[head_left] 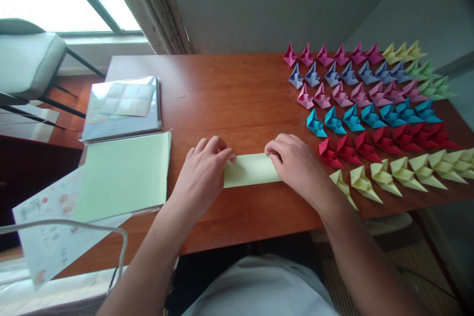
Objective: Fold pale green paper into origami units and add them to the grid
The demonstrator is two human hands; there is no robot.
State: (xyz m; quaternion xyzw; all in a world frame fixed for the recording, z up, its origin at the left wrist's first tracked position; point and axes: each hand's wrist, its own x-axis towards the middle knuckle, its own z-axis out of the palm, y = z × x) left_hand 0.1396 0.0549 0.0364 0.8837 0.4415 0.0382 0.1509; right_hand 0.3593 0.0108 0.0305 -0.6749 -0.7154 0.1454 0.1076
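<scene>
A pale yellow-green sheet of paper (254,170), folded into a long flat strip, lies on the table between my hands. My left hand (207,165) pinches its upper left corner, thumb and fingers together. At the upper right corner my right hand (294,163) holds the paper the same way, its fingers curled. The palms hide both ends of the strip. Just right of my right hand begins a row of pale yellow folded paper figures (363,185), and above it stands a row of red ones (348,150).
Further rows of paper figures, blue (351,118), pink (359,95) and purple (349,74), fill the table's right side. At left lie a stack of green paper (128,175), a packet (124,108) and a printed sheet (55,227). A white cable (74,224) crosses the lower left.
</scene>
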